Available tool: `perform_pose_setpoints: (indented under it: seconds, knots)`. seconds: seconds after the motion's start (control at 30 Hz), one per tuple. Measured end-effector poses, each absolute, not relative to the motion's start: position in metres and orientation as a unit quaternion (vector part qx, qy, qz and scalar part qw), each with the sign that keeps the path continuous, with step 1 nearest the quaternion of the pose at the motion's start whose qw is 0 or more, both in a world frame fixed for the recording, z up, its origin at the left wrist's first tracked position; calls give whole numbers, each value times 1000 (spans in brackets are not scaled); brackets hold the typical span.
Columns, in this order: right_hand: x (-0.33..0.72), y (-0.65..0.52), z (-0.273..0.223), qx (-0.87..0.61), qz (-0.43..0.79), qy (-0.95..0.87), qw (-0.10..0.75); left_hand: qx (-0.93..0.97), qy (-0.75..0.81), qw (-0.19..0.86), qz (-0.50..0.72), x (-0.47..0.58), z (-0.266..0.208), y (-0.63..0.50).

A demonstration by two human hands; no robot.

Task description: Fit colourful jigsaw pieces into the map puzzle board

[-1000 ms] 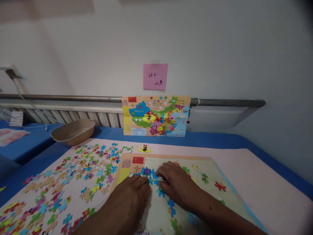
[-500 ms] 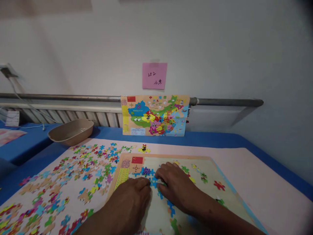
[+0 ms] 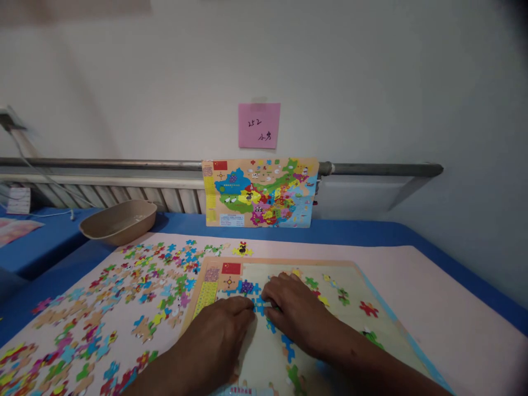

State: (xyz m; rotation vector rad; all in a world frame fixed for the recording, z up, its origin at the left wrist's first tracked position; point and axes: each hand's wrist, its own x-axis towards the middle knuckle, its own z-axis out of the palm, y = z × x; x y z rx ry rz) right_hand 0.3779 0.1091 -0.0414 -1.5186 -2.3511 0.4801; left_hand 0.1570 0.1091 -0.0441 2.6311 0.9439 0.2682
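Both of my hands work over the puzzle board, at a small cluster of joined blue puzzle pieces. My left hand is closed, its thumb and fingertips pressed together at the left side of the blue pieces. From the right, my right hand curls its fingers and thumb at the other edge of the same pieces. A piece with purple grapes lies just above, under the printed flag corner. My fingers hide part of what they grip.
Many loose puzzle pieces spread over the pink sheet to the left. A beige basin stands behind them. A printed map picture leans against the pipe. Several pieces, including a red one, lie on the board's right half.
Both hands stay at the blue pieces with almost no movement. The whole view has shifted very slightly.
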Motion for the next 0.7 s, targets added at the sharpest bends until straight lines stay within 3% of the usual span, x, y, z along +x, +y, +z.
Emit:
perform_pose_setpoints:
  seconds: [0.17, 0.37, 0.7]
  knots:
    - [376, 107, -39, -540, 149, -818, 133, 896, 396, 167, 110, 170, -44, 115]
    - [379, 109, -41, -521, 133, -834, 120, 878, 470, 82, 41, 178, -25, 123]
    - [377, 107, -35, -524, 113, -838, 99, 874, 475, 101, 8, 184, -27, 134]
